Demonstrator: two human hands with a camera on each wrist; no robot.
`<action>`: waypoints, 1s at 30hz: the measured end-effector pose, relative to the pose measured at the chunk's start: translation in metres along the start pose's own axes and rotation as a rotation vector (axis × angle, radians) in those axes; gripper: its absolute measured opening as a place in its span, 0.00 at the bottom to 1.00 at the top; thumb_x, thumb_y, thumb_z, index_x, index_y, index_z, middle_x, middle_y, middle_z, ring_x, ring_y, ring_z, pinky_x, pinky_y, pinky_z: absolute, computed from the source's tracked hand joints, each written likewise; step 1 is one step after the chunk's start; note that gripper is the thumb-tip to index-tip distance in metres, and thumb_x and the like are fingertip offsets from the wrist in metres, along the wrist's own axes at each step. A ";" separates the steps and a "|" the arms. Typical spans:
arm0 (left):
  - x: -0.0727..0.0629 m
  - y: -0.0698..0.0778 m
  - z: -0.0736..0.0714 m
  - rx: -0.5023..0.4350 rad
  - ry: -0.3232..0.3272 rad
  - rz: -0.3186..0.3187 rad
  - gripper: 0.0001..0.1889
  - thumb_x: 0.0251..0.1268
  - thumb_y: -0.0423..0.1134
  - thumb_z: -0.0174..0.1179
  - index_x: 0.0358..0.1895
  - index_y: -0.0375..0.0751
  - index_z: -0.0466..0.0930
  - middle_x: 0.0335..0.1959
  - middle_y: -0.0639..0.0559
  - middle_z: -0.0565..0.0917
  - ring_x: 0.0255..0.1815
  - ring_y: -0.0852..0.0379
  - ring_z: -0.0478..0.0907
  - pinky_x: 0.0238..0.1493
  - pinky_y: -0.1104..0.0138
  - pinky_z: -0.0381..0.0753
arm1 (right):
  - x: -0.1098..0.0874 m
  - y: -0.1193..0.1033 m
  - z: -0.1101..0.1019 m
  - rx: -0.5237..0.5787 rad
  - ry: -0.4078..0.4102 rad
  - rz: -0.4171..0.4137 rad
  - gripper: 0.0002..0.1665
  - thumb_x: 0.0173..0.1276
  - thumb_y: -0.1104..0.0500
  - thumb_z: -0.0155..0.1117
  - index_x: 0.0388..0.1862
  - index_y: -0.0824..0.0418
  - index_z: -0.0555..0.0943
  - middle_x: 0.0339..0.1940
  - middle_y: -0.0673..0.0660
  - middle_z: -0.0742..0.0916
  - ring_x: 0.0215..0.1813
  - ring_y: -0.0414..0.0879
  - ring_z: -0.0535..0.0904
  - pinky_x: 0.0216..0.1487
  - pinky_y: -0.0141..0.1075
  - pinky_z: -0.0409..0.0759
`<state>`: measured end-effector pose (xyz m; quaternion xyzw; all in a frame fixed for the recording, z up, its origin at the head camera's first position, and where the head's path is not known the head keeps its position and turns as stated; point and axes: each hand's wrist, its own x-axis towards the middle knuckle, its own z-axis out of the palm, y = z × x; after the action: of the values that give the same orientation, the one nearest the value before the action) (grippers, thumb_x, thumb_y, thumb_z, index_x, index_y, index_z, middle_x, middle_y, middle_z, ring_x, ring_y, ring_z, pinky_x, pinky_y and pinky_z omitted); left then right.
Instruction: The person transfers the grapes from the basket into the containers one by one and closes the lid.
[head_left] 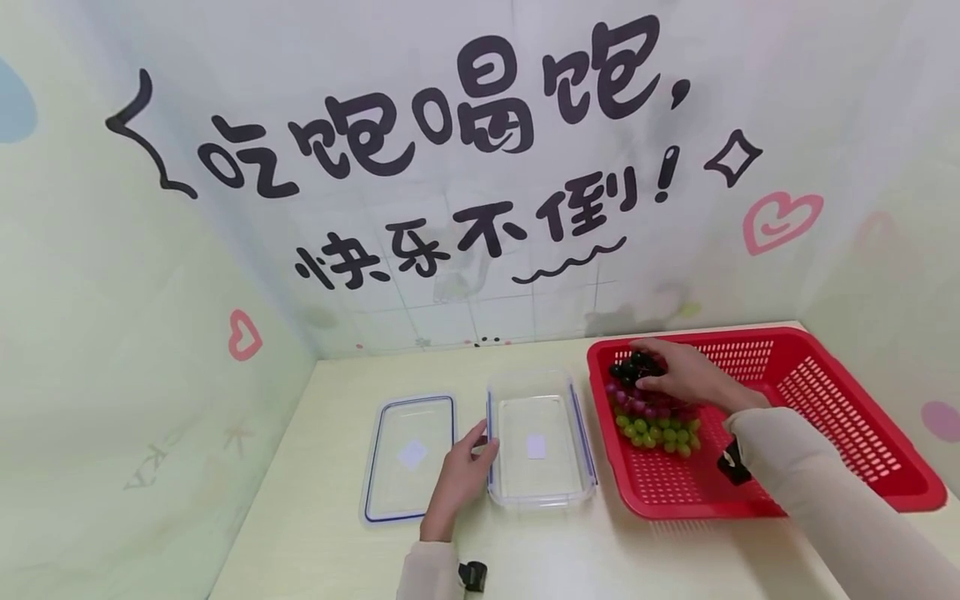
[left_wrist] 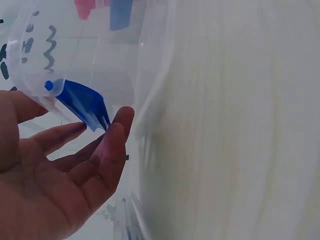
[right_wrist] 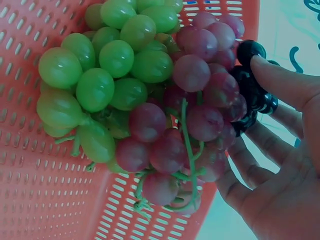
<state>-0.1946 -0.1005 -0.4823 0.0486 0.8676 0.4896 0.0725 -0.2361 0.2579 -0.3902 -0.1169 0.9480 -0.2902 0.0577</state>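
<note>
My right hand [head_left: 684,375] reaches into a red plastic basket [head_left: 652,506] and grips a bunch of black grapes [head_left: 628,368]. In the right wrist view, the thumb lies on the black grapes [right_wrist: 250,82] and the fingers reach behind them. Purple grapes [right_wrist: 205,117] and green grapes [right_wrist: 95,90] lie alongside. My left hand [head_left: 467,471] rests against the left side of a clear rectangular food container [head_left: 525,500], which has no lid on it. In the left wrist view, relaxed fingers [left_wrist: 116,145] touch its blue side latch [left_wrist: 82,102].
A clear lid [head_left: 408,454] with a blue seal lies flat on the pale table [head_left: 300,517], left of the container. White paper labels show in the container and at the lid. A printed fabric backdrop [head_left: 420,317] stands behind the table.
</note>
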 end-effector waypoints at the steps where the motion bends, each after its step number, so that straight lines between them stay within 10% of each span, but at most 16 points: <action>1: 0.000 0.000 0.000 0.000 -0.001 -0.009 0.29 0.76 0.48 0.52 0.74 0.38 0.64 0.61 0.34 0.78 0.51 0.43 0.80 0.51 0.51 0.81 | 0.000 0.000 0.001 -0.007 0.002 0.000 0.37 0.66 0.58 0.70 0.72 0.61 0.69 0.60 0.68 0.80 0.58 0.63 0.77 0.58 0.60 0.78; 14: 0.000 -0.005 -0.003 0.004 -0.038 -0.027 0.32 0.75 0.52 0.53 0.75 0.40 0.62 0.61 0.33 0.78 0.50 0.45 0.81 0.49 0.53 0.83 | 0.005 0.001 0.004 0.004 0.026 0.046 0.27 0.66 0.61 0.69 0.63 0.61 0.73 0.54 0.68 0.83 0.52 0.61 0.79 0.52 0.57 0.82; 30: 0.007 -0.004 -0.003 0.007 -0.055 -0.004 0.32 0.76 0.50 0.53 0.76 0.40 0.60 0.60 0.35 0.79 0.49 0.46 0.81 0.47 0.55 0.83 | 0.024 -0.038 -0.005 0.271 0.102 0.092 0.31 0.75 0.55 0.58 0.73 0.60 0.65 0.58 0.71 0.79 0.46 0.58 0.86 0.45 0.47 0.86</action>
<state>-0.2018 -0.1046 -0.4849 0.0606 0.8672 0.4847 0.0971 -0.2526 0.2243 -0.3661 -0.0495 0.9063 -0.4180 0.0382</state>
